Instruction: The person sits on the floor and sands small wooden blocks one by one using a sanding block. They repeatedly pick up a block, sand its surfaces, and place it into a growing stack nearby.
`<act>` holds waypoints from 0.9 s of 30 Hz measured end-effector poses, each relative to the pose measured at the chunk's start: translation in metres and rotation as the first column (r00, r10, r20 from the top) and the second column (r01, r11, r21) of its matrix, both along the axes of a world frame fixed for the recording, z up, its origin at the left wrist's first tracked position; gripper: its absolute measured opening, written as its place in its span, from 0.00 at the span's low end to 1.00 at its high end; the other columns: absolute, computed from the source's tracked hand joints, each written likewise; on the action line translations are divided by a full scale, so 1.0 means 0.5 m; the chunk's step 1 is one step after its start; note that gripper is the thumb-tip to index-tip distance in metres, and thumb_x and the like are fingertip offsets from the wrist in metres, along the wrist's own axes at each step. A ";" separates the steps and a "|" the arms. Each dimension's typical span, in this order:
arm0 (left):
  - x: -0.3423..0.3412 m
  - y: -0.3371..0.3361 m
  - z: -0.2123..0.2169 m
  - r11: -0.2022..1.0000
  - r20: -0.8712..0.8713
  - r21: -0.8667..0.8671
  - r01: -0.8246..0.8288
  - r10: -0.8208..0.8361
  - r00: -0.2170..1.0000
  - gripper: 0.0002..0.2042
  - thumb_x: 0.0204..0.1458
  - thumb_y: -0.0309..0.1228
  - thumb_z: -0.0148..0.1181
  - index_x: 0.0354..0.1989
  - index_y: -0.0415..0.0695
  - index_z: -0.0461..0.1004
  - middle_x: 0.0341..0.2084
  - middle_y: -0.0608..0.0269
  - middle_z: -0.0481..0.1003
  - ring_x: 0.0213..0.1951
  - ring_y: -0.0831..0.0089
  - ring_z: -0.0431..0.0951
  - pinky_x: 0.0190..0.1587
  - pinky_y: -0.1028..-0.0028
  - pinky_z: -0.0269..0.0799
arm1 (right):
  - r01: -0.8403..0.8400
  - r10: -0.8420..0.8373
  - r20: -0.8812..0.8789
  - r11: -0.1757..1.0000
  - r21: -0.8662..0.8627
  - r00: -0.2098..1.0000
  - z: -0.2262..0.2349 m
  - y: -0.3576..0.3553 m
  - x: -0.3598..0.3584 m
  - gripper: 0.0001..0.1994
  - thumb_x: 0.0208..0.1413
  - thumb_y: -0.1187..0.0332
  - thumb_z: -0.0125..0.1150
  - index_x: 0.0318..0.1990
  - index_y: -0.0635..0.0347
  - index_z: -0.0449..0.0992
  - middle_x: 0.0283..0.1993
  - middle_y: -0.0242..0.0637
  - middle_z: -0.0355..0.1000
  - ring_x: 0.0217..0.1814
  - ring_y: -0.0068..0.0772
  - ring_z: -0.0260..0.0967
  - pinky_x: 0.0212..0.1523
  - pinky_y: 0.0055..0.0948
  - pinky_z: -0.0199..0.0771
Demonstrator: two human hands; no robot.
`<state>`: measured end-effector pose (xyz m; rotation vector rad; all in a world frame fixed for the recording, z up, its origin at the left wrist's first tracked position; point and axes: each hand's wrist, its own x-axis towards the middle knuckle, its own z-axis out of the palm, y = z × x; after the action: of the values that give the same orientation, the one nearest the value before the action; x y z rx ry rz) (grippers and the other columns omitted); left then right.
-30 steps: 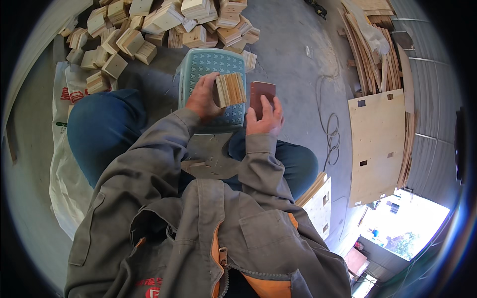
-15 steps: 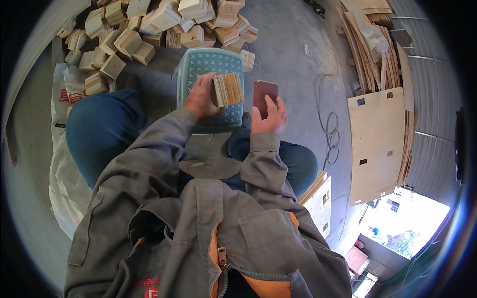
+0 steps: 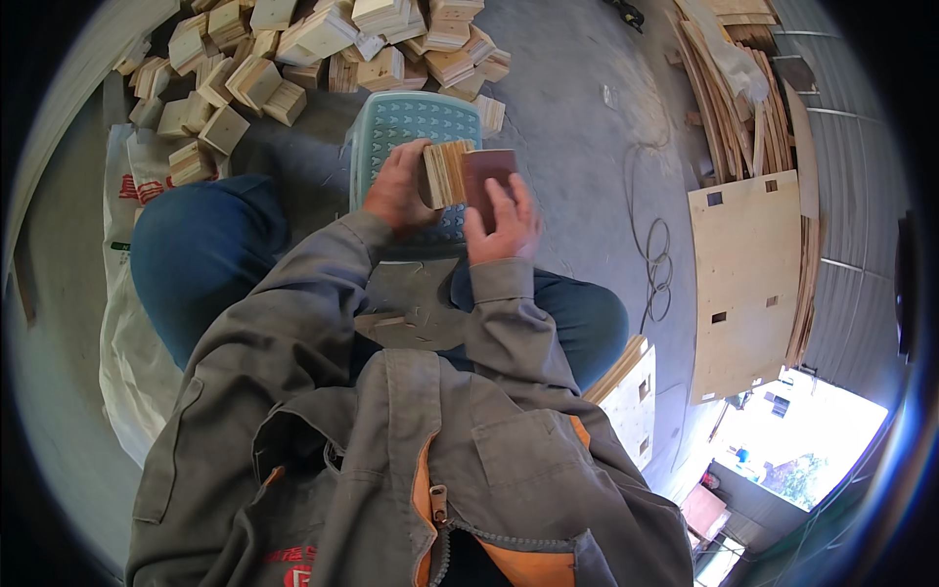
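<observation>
Over a light blue plastic stool (image 3: 391, 122), my left hand (image 3: 397, 191) grips a layered plywood block (image 3: 446, 176) from its left side, the striped edge facing up. In my right hand (image 3: 509, 223) is a flat reddish-brown rectangle that looks like sandpaper (image 3: 485, 172). It overlaps the right end of the block; whether it presses on it I cannot tell. The right fingers are slightly blurred and lie over the piece's lower right part.
A heap of similar wooden blocks (image 3: 323, 39) lies beyond the stool. A white sack (image 3: 127, 323) is on the floor at left. To the right are a cable (image 3: 657, 254), a large plywood sheet (image 3: 743, 284) and stacked boards (image 3: 724, 108). My knees flank the stool.
My right hand has moved left with the sandpaper, from beside the plywood block to over its right end. My left hand and the block have stayed nearly still.
</observation>
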<state>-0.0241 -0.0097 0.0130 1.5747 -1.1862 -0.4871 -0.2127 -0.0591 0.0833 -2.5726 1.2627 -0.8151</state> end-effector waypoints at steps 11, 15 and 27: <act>0.003 0.004 0.004 1.000 -0.043 0.017 0.003 -0.003 0.999 0.49 0.36 0.34 0.82 0.70 0.43 0.62 0.62 0.44 0.69 0.66 0.45 0.70 0.69 0.57 0.69 | -0.085 0.085 -0.023 0.996 0.023 0.996 0.014 0.055 0.041 0.28 0.50 0.64 0.75 0.62 0.49 0.81 0.73 0.42 0.69 0.64 0.53 0.70 0.65 0.50 0.69; 0.001 0.001 0.000 1.000 -0.003 0.026 0.008 -0.008 1.000 0.49 0.36 0.33 0.81 0.70 0.42 0.61 0.61 0.44 0.69 0.65 0.45 0.70 0.69 0.56 0.69 | -0.041 0.041 0.008 0.999 0.007 0.999 0.008 0.028 0.021 0.28 0.49 0.64 0.75 0.62 0.49 0.82 0.73 0.40 0.69 0.61 0.52 0.70 0.63 0.49 0.71; 0.006 -0.006 -0.030 0.998 0.017 -0.068 -0.002 0.003 1.000 0.44 0.43 0.34 0.79 0.69 0.43 0.62 0.60 0.42 0.70 0.63 0.42 0.72 0.67 0.56 0.70 | -0.192 0.194 -0.023 0.979 0.072 0.981 0.022 0.075 0.033 0.29 0.48 0.65 0.77 0.62 0.50 0.81 0.72 0.46 0.70 0.65 0.52 0.71 0.65 0.48 0.69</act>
<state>-0.0212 -0.0128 -0.0019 1.5245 -1.2014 -0.4276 -0.1963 -0.0217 0.0941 -2.6088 1.0082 -0.6847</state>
